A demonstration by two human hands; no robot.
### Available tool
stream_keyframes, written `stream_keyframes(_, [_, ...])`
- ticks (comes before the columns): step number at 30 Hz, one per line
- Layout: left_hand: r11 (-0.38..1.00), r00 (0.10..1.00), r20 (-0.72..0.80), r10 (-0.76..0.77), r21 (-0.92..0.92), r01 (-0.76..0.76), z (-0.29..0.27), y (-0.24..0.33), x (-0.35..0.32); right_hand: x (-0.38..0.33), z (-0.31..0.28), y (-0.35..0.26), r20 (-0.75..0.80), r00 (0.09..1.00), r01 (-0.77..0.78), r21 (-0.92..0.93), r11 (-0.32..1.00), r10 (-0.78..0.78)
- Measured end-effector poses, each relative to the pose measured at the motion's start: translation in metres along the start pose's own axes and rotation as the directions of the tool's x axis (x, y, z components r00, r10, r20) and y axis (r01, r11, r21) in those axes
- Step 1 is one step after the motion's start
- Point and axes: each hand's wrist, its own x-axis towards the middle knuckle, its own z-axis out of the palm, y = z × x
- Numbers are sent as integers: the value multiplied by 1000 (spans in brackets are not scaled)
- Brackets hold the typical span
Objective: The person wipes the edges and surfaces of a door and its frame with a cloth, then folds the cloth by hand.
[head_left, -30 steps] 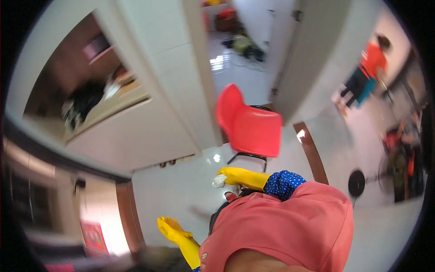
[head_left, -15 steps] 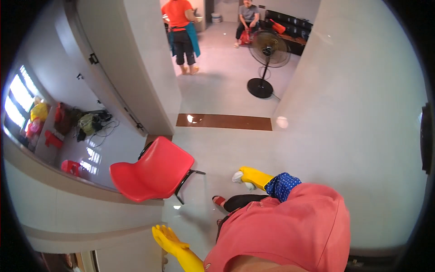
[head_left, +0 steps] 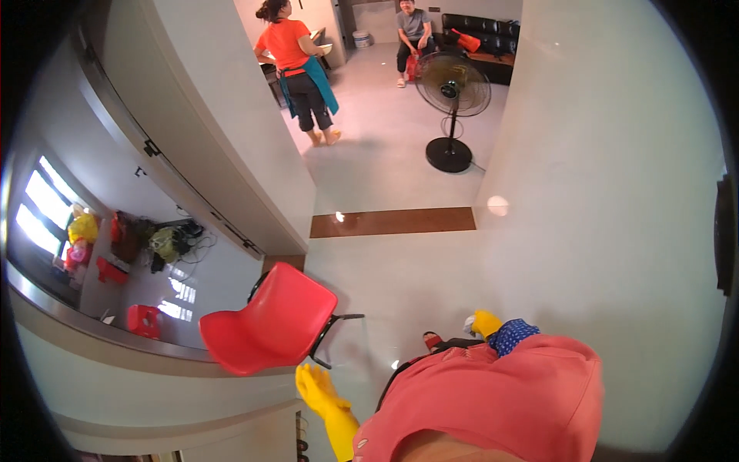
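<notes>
My left hand (head_left: 317, 389), in a long yellow rubber glove, hangs in the air with its fingers spread and nothing in them. Closest to it is the red plastic chair (head_left: 275, 322) with black legs, standing just beyond. My right hand (head_left: 486, 323) wears a matching yellow glove below a blue dotted cuff. It is closed around a crumpled white cloth (head_left: 469, 324), of which only a small edge shows. My pink top hides part of that arm, and one red-strapped sandal (head_left: 433, 339) shows on my foot.
A brown threshold strip (head_left: 392, 222) crosses the floor ahead. Past it are a black standing fan (head_left: 449, 154), a person in orange (head_left: 289, 50), a seated person in grey (head_left: 416, 31) and a black sofa (head_left: 493, 35). To the left, a doorway shows a red stool (head_left: 144, 321) and bags.
The chair and threshold sit lower in view. My left hand has moved right, toward the chair's legs. My right hand has drawn back nearer my body, still with the white cloth.
</notes>
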Motion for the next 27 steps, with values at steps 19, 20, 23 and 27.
stream_keyframes(19, [997,982,186,13,68,-26,188,-38,-66,90,-78,11,-178,968,194,86,977,-177])
stream_keyframes(20, [996,981,192,12,80,-28,193,-40,-70,84,-79,28,-170,945,252,-166,954,-279])
stream_keyframes(23, [999,983,184,-21,49,12,189,-35,-70,90,-53,118,-201,976,38,534,844,84])
stream_keyframes(27, [998,985,171,-29,65,18,183,-53,-74,75,-45,102,-191,980,87,637,766,48])
